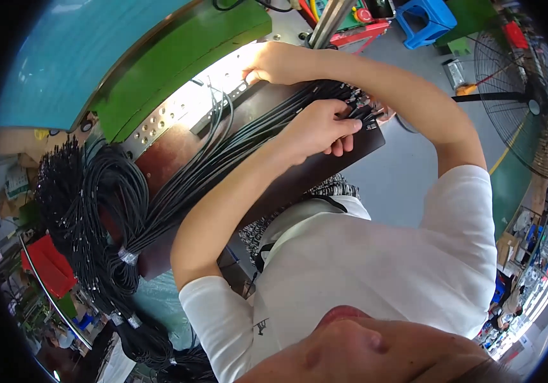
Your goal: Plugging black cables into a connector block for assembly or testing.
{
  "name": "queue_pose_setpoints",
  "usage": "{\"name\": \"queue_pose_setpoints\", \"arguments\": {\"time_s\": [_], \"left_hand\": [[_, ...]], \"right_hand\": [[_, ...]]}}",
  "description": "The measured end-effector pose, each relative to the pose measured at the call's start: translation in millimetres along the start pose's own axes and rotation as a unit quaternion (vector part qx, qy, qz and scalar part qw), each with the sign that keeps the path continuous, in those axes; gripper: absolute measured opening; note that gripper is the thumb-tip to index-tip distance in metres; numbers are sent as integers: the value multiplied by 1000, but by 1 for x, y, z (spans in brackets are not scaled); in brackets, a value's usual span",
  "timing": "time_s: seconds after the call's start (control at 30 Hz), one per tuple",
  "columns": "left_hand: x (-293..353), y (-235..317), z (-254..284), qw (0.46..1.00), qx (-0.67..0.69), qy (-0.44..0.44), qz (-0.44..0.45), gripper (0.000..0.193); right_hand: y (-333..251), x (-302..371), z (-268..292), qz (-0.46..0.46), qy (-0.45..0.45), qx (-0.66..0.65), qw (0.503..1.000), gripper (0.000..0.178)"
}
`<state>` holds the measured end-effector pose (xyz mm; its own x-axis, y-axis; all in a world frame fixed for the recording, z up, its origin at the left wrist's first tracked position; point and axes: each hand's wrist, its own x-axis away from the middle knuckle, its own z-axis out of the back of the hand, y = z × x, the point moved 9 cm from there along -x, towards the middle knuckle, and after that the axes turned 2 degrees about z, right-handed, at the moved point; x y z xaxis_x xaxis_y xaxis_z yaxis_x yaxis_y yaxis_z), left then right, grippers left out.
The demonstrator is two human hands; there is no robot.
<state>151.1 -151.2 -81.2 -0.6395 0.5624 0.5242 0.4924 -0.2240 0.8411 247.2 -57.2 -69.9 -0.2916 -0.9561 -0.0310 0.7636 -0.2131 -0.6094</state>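
Note:
A long bundle of thin black cables (248, 129) runs slantwise across the dark brown work board (165, 156). Near the board's right end, my left hand (322, 127) is closed around the dark cable ends (368, 117), thumb on top. My right hand (277, 64) reaches over to a brightly lit metal plate with holes (156, 121). Its thumb and fingers are pinched together at the plate's edge; glare hides what is between them. A few cables (226, 108) arch up toward this lit spot, left of my right hand.
A green panel (188, 60) stands behind the plate. Thick coils of black cable (63, 204) hang over the board's left end, tied with a pale band (127, 256). A black fan (519, 96) and blue stool (427, 22) stand at the right; a red bin (49, 265) lies left.

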Motion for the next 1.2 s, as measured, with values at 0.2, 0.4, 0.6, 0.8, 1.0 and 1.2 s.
{"name": "queue_pose_setpoints", "arguments": {"time_s": [0.2,0.4,0.6,0.8,1.0,1.2], "left_hand": [[70,-21,-16,928,341,103,-112,26],[94,-67,7,862,383,269,-194,27],[93,-79,23,827,390,348,-209,20],[106,-89,40,806,437,329,-227,23],[114,-92,42,784,472,336,-221,27],[113,-93,42,767,527,303,-207,32]], "right_hand": [[9,42,-4,-23,-23,-59,998,21],[-26,76,10,-23,136,-102,985,20],[-63,83,-49,-212,138,-516,818,29],[-77,66,-44,-62,124,-347,928,34],[-68,51,-6,-15,246,175,953,33],[-51,54,-15,37,137,74,987,19]]}}
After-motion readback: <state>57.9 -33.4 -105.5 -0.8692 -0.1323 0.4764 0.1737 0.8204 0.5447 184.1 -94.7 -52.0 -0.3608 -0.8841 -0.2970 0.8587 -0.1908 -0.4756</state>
